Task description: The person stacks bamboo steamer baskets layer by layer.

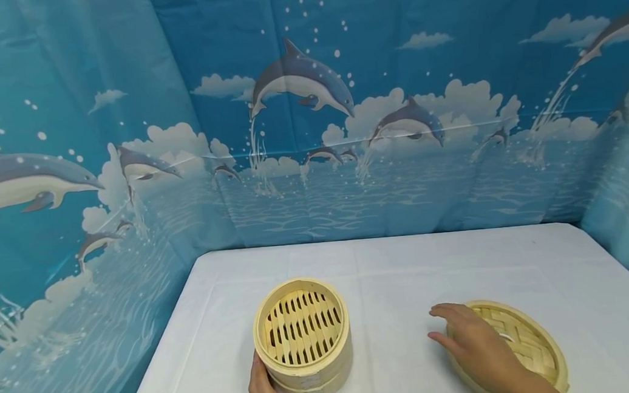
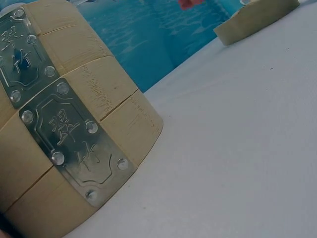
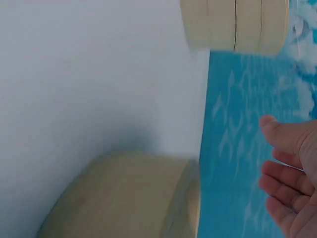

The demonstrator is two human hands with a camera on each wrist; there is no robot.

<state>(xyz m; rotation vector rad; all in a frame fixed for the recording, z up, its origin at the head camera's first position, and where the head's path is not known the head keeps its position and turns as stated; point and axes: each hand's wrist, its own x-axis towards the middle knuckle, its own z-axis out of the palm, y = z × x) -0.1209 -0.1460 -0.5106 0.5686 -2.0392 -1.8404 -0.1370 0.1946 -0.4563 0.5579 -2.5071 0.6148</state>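
A round bamboo steamer [image 1: 305, 374], two tiers stacked, stands left of the middle of the table, its slatted floor showing from above. My left hand [image 1: 265, 392] rests against its left side, fingers along the wall and partly hidden behind it. Riveted metal plates [image 2: 74, 144] with stamped characters mark the steamer's side in the left wrist view. To the right, a woven bamboo lid [image 1: 527, 340] with a small pale loop on top lies on the table. Over its left part hovers my right hand [image 1: 475, 343], fingers spread from the thumb and holding nothing.
A white cloth covers the table [image 1: 392, 288], with its far edge close to the backdrop. Blue dolphin-printed curtains [image 1: 303, 191] hang behind and along both sides. A small red patch [image 2: 190, 4] shows at the top of the left wrist view.
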